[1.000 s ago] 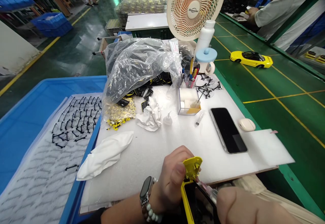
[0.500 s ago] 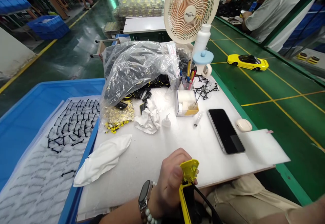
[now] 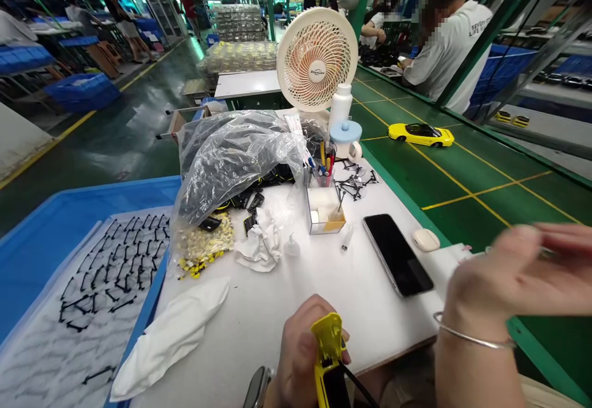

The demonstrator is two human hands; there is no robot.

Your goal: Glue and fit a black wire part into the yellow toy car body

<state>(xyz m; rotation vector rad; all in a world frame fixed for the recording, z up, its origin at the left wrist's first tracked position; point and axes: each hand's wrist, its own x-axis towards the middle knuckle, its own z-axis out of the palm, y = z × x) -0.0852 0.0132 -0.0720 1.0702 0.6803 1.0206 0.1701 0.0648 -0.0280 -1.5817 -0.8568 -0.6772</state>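
One yellow plastic housing (image 3: 327, 337) is being clasped in the left hand (image 3: 300, 355), where a slip could drop it, the blurred right hand (image 3: 522, 278) being unreadable as to grip

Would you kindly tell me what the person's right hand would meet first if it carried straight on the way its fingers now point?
Probably the earbud case, to the left of the fingertips. The right hand is blurred and raised, though, so depth is unclear and it might pass above.
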